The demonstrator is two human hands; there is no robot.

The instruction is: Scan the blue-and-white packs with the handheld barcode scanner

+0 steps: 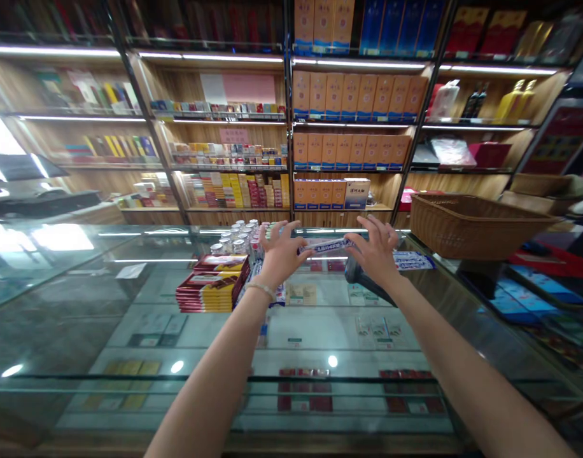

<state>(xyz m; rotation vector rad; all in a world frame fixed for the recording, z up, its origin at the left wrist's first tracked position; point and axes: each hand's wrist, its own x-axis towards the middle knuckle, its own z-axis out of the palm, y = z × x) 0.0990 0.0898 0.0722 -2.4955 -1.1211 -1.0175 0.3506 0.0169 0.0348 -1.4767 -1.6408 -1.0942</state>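
Observation:
A thin blue-and-white wrapped stick (327,247) is stretched level above the glass counter, its left end pinched by my left hand (280,254) and its right end by my right hand (376,250). Left of my left hand lie stacks of red-and-yellow packets (210,289), with blue-and-white packets (278,294) beside them, partly behind my wrist. Small silver-capped bottles (237,236) stand behind the stacks. Under my right hand is a dark handheld device (365,280), partly covered. More blue-and-white sticks (412,260) lie right of my right hand.
The glass counter (315,324) has goods on shelves beneath its top. A wicker basket (477,226) stands at the right, near blue flat packs (525,292). A white paper (130,271) lies at the left. Stocked wall shelves (349,124) rise behind.

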